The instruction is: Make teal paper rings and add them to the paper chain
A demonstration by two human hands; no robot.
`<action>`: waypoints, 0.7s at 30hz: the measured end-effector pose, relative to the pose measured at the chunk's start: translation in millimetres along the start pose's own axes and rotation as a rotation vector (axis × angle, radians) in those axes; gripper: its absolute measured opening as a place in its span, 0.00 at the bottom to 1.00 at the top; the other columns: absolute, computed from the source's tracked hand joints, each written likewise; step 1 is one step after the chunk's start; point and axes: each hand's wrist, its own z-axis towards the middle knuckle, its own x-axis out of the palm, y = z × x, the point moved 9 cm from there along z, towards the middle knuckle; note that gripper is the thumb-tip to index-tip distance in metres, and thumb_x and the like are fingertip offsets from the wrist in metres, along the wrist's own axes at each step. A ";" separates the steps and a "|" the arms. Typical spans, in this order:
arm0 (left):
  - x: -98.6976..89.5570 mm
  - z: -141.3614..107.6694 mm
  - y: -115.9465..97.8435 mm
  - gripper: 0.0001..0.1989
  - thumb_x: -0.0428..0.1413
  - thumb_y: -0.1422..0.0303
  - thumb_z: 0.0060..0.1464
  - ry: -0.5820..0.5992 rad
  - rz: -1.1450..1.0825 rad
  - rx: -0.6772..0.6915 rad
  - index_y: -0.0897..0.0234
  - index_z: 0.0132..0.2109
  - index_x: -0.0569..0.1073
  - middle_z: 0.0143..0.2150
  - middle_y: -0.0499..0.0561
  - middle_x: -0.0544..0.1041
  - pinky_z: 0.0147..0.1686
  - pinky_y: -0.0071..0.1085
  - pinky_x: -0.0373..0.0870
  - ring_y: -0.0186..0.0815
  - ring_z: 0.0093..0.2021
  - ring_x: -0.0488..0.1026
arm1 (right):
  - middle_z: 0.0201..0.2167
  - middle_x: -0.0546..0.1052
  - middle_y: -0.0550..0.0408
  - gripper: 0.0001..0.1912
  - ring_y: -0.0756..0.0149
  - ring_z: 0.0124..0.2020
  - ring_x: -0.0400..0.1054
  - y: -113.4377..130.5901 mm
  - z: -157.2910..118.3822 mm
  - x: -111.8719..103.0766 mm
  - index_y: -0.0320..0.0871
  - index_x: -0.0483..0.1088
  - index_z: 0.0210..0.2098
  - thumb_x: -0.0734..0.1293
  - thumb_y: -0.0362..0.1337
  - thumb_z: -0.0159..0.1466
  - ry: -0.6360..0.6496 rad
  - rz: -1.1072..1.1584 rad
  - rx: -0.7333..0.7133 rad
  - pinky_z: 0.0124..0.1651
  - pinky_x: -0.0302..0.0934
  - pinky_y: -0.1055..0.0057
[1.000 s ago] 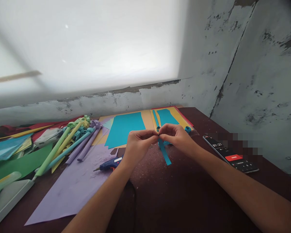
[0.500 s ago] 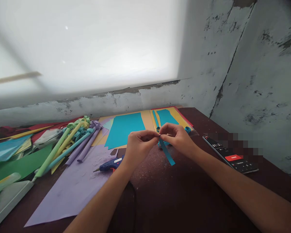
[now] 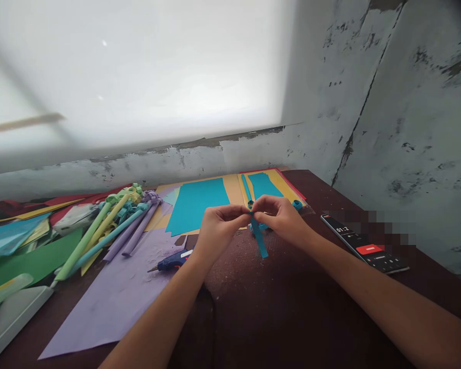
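Observation:
A blue paper strip (image 3: 260, 240) hangs down between my hands, its upper end pinched at the fingertips. My left hand (image 3: 222, 223) and my right hand (image 3: 277, 214) meet there, thumbs and forefingers closed on that end, which the fingers mostly hide. Just behind the fingertips lies a rolled blue paper tube (image 3: 246, 187). Some blue curled paper is partly covered by my right hand, and another blue paper curl (image 3: 297, 205) rests to its right. Close to my left forearm is a blue glue gun (image 3: 171, 261), its handle hidden by the arm.
Blue paper sheets (image 3: 200, 202) lie on folders at the back. A purple sheet (image 3: 100, 302) spreads at the left, near rolled paper sticks with curled tops (image 3: 88, 230) and piled coloured paper (image 3: 42, 256). A phone (image 3: 363, 245) lies right on the dark table (image 3: 284, 318).
The hanging end of the blue strip has swung left and now points more steeply down. Both hands stay nearly in place, still pinching its top.

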 end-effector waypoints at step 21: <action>0.5 -0.6 2.0 0.08 0.68 0.67 0.46 -0.023 0.002 0.003 0.65 0.35 0.85 0.35 0.53 0.85 0.39 0.31 0.75 0.40 0.37 0.81 | 0.27 0.75 0.59 0.03 0.66 0.32 0.70 0.1 0.8 -2.9 0.44 0.72 0.29 0.67 0.33 0.53 -0.005 0.002 0.029 0.37 0.64 0.68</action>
